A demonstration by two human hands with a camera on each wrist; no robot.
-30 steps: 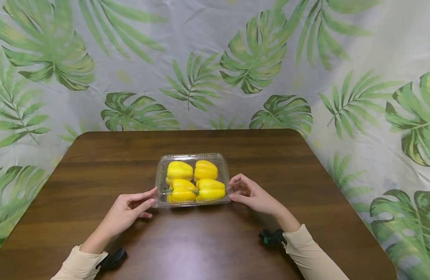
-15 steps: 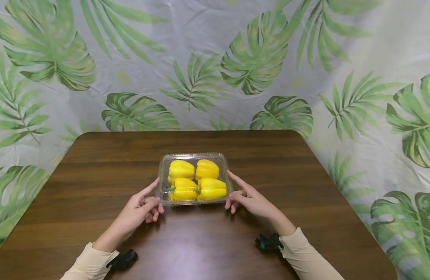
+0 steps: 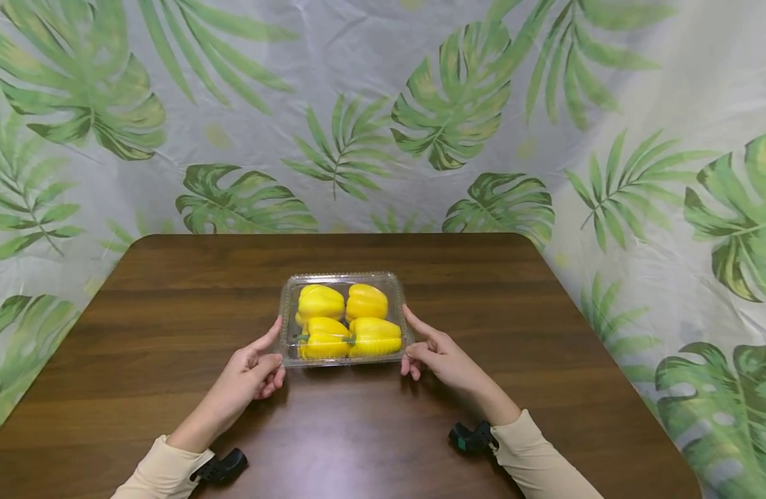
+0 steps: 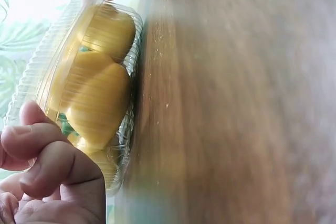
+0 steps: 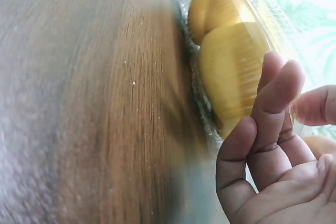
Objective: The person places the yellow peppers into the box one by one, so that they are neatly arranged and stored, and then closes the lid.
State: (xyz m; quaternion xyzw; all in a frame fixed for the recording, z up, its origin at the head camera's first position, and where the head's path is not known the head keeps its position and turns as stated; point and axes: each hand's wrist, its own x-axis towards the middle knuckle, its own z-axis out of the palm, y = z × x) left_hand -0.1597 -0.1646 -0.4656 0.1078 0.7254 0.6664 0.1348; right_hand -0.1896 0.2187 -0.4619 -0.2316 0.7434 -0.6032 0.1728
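A clear plastic clamshell container (image 3: 383, 279) with its lid down sits mid-table, several yellow bell peppers (image 3: 374, 335) inside it. My left hand (image 3: 236, 381) grips its left side near the front corner, index finger stretched along the edge, thumb at the rim and the other fingers curled low. On the opposite side my right hand (image 3: 454, 360) grips the front right corner in the same way. The left wrist view has the ribbed container wall (image 4: 128, 30) close over the table. In the right wrist view, curled fingers (image 5: 268, 114) partly hide the container's near corner.
The dark wooden table (image 3: 358, 430) has rounded far corners. Behind it hangs a pale cloth (image 3: 358, 62) printed with green leaves. Black wrist devices (image 3: 223, 468) are strapped at both cream sleeves (image 3: 161, 471).
Both index fingers have stretched further along the container's sides, and the other fingers have curled in by its front corners. The container stays in nearly the same place.
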